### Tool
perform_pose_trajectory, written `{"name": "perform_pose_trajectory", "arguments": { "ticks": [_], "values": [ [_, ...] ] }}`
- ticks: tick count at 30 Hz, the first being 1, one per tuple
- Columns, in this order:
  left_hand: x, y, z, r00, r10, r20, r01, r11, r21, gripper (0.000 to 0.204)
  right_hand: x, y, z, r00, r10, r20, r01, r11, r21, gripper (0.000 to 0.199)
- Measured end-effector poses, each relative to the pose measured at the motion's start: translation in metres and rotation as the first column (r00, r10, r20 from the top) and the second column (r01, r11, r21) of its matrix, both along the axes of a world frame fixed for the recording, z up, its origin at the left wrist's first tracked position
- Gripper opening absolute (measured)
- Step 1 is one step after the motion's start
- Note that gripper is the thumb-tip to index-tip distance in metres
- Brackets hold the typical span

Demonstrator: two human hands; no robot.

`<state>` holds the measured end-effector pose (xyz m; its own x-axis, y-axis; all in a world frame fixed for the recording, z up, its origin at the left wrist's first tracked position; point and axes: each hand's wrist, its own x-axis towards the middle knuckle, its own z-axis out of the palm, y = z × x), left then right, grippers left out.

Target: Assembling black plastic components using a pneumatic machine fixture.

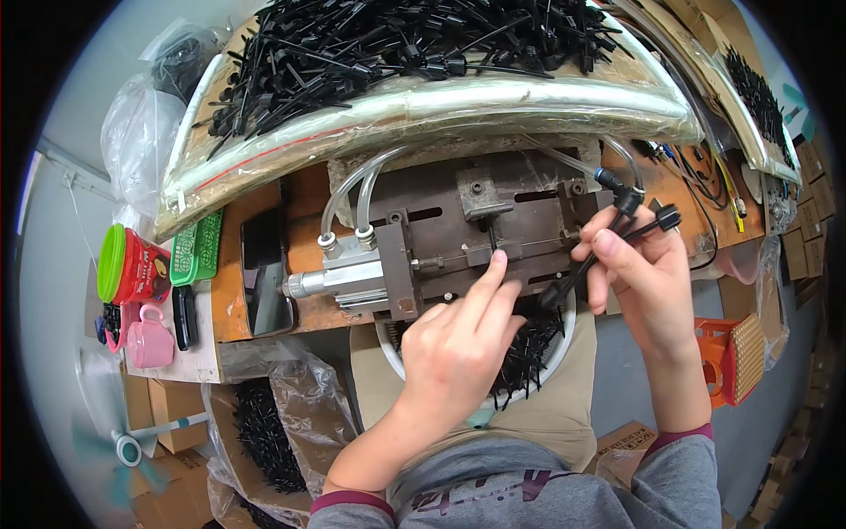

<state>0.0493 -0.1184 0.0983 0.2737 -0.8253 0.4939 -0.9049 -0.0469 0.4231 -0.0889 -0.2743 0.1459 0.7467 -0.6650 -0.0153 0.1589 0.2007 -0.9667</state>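
Note:
My left hand reaches over a dark metal fixture. Its index finger is stretched out, with the tip touching a small metal block in the middle of the fixture; I see nothing gripped in this hand. A thin black piece stands between that block and the bracket behind it. To the right, my right hand is closed round several black plastic stems with thicker ribbed ends, held above the fixture's right side. Below the hands, a white-rimmed round container on my lap holds more black stems, partly hidden.
A silver air cylinder with clear hoses joins the fixture's left side. Behind, a white-edged tray carries a heap of black stems. A phone, green basket and pink cup are leftward. An orange stool stands right.

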Motion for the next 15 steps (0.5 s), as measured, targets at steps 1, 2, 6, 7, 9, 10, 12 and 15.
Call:
{"name": "perform_pose_trajectory", "arguments": {
  "ticks": [1,2,6,7,9,10,12,15],
  "values": [
    [0.001,0.0,0.002,0.998,-0.041,-0.051,0.036,0.995,-0.091,0.039,0.001,0.002,-0.002,1.0,0.011,-0.009,-0.01,0.999,0.034,0.016],
    [0.001,0.001,0.004,0.991,-0.086,-0.099,0.067,0.981,-0.182,0.04,0.001,0.004,-0.004,1.0,0.022,-0.017,-0.02,0.997,0.069,0.016],
    [-0.007,0.009,0.013,0.931,-0.284,-0.23,0.197,0.92,-0.339,0.045,0.003,0.013,-0.006,0.996,0.085,-0.037,-0.078,0.983,0.168,0.015],
    [-0.009,0.008,0.013,0.922,-0.286,-0.261,0.174,0.909,-0.38,0.043,0.003,0.013,-0.004,0.992,0.117,-0.038,-0.109,0.979,0.17,0.015],
    [-0.014,0.018,0.021,0.889,-0.245,-0.386,0.116,0.938,-0.327,0.042,0.006,0.009,-0.001,0.998,0.058,0.022,-0.06,0.991,0.122,0.016],
    [-0.015,0.022,0.024,0.865,-0.226,-0.447,0.093,0.95,-0.3,0.042,0.007,0.006,0.001,0.998,0.025,0.052,-0.03,0.995,0.098,0.016],
    [-0.01,0.025,0.023,0.919,-0.223,-0.324,0.129,0.949,-0.288,0.042,0.005,-0.003,-0.004,0.985,-0.086,0.149,0.095,0.994,-0.056,0.017],
    [-0.009,0.024,0.01,0.953,-0.097,-0.287,0.042,0.98,-0.193,0.04,0.003,0.002,-0.002,0.961,-0.237,0.143,0.275,0.882,-0.383,0.021]
  ]
}}
